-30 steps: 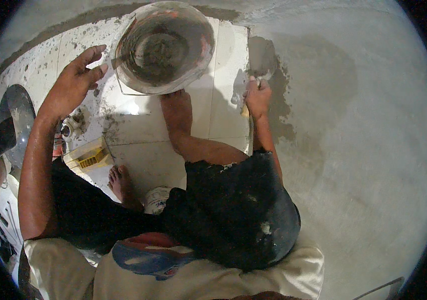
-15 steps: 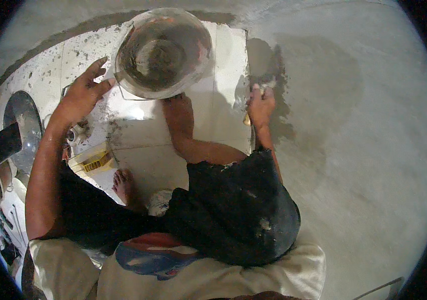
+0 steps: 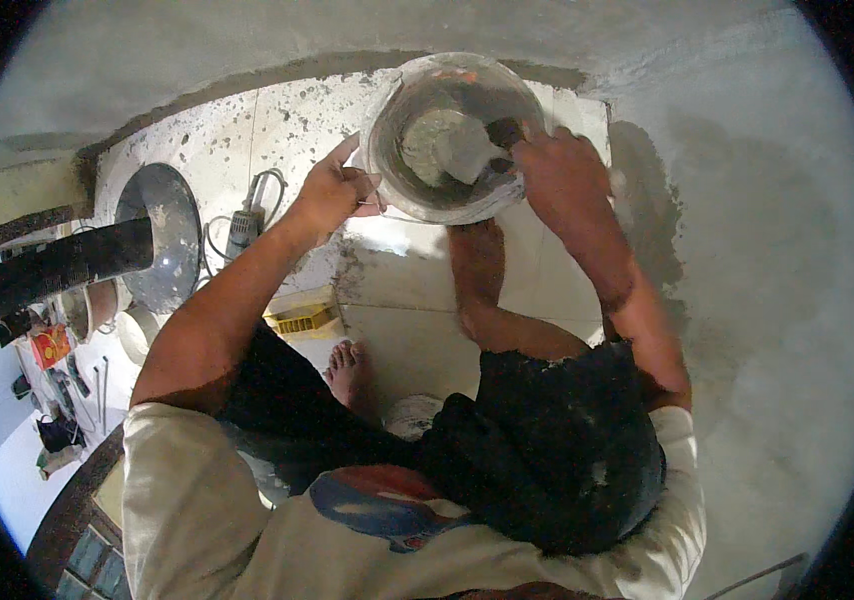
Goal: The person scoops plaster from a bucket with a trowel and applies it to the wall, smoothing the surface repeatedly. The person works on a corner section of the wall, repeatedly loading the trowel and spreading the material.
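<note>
A round metal basin (image 3: 387, 150) with grey mortar inside stands on the tiled floor in front of me. My left hand (image 3: 332, 190) grips its left rim. My right hand (image 3: 562, 175) reaches into the basin from the right and holds a trowel (image 3: 462, 145) whose blade lies in the mortar; its handle is mostly hidden by my fingers. My bent right leg and bare left foot (image 3: 347, 370) are below the basin.
Wet grey mortar (image 3: 657, 210) is spread on the floor right of the white tiles (image 3: 397, 300). A power tool with cable (image 3: 245, 228), a yellow notched tool (image 3: 302, 320) and a dark round pan (image 3: 162, 235) lie at the left. A black pipe (image 3: 47, 270) crosses the far left.
My right hand left the mortar patch at the right and moved into the basin with the trowel. My left hand closed on the basin's left rim.
</note>
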A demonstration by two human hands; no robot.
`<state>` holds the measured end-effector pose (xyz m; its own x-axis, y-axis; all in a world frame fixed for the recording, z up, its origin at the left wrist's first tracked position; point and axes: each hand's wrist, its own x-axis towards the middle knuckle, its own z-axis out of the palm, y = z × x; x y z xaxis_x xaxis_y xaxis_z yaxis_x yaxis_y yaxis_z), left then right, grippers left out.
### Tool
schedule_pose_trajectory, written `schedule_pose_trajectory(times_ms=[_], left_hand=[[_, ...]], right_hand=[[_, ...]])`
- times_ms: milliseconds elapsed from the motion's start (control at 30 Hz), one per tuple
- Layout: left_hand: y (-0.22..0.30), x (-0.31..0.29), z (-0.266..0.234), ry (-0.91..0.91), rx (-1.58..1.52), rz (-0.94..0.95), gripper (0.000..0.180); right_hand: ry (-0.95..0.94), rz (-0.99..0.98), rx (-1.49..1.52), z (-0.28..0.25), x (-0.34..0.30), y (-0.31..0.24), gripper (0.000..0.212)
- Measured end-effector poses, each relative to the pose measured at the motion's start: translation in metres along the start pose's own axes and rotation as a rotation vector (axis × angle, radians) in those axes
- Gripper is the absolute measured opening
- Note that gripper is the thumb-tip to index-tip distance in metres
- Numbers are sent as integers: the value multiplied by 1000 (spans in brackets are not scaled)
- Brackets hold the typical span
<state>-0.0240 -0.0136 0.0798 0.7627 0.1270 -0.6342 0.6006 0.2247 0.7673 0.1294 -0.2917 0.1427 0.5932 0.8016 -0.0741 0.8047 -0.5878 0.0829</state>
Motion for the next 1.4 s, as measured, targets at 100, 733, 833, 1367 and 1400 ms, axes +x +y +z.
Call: schedule_pose_trajectory(times_ms=[100, 733, 833, 1367, 1400], left_hand=[[-7, 3, 0, -6, -31, 54, 74], [-8, 1, 9, 85, -68, 10, 74], [-9, -2, 1, 87, -26, 22, 72], [4, -4, 9, 29, -19, -18, 76], [4, -4, 10, 30, -6, -13, 76]], right_hand=[[-118, -19, 20, 10, 26, -14, 16], [113, 190, 362, 45, -6, -27, 23], [263, 399, 450, 35, -32, -24, 26], [-115, 347, 269, 212, -58, 159, 29], [-152, 273, 219, 216, -57, 170, 29]])
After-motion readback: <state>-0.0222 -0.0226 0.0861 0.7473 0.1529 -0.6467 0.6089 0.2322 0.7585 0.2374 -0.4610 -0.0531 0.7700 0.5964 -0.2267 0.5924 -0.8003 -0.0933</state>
